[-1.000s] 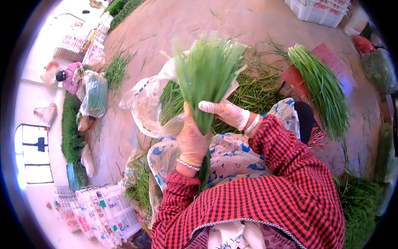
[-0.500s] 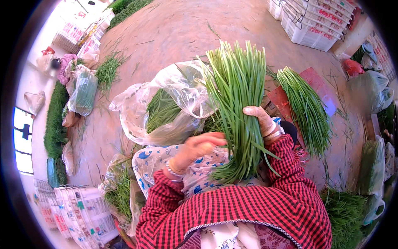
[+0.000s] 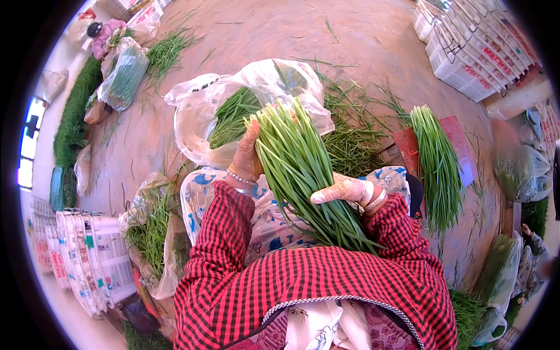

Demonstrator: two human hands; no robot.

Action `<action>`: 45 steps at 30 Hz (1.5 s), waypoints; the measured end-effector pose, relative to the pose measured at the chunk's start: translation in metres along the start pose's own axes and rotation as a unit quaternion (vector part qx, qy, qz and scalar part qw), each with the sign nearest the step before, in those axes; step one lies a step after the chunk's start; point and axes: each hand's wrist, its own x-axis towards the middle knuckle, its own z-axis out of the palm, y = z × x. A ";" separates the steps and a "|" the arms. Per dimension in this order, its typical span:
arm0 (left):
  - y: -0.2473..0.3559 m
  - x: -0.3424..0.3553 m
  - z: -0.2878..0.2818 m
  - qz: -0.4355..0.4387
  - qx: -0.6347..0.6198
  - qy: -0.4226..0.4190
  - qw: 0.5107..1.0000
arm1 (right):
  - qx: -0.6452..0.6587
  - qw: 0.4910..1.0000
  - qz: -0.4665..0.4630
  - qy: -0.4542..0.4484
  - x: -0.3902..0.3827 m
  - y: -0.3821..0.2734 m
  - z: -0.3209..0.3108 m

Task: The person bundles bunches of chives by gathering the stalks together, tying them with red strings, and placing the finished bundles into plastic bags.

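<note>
A thick bunch of garlic chives (image 3: 297,160) lies tilted above my lap, its pale cut ends up and away from me. My left hand (image 3: 247,156) closes on its left side near the cut ends, the fingers mostly hidden behind the stems. Lower down, my right hand (image 3: 344,191) grips the bunch with the thumb across the front. Under it spreads a whale-patterned apron (image 3: 201,195). To the right, another bunch of chives (image 3: 436,166) rests on a red board (image 3: 458,137).
Just ahead, an open clear plastic bag (image 3: 189,125) holds more chives, with loose stems (image 3: 353,140) scattered beside it. White crates (image 3: 96,254) stand at lower left, more stacked crates (image 3: 461,64) at upper right. Another person (image 3: 108,32) is at far left.
The bunch has come down toward my lap and tilted leftward at its cut ends. My left hand, free before, has moved up and taken hold of it; my right hand still grips it.
</note>
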 end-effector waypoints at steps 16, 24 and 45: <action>0.008 -0.003 0.013 0.004 0.011 -0.025 1.000 | -0.447 0.844 -0.199 0.221 0.024 -0.003 0.002; 0.023 0.008 0.018 -0.090 0.086 -0.031 0.992 | -0.480 0.828 -0.195 0.217 0.026 -0.006 0.004; 0.012 0.017 0.040 -0.019 0.041 0.032 0.998 | -0.577 0.668 -0.292 0.368 0.010 -0.078 0.012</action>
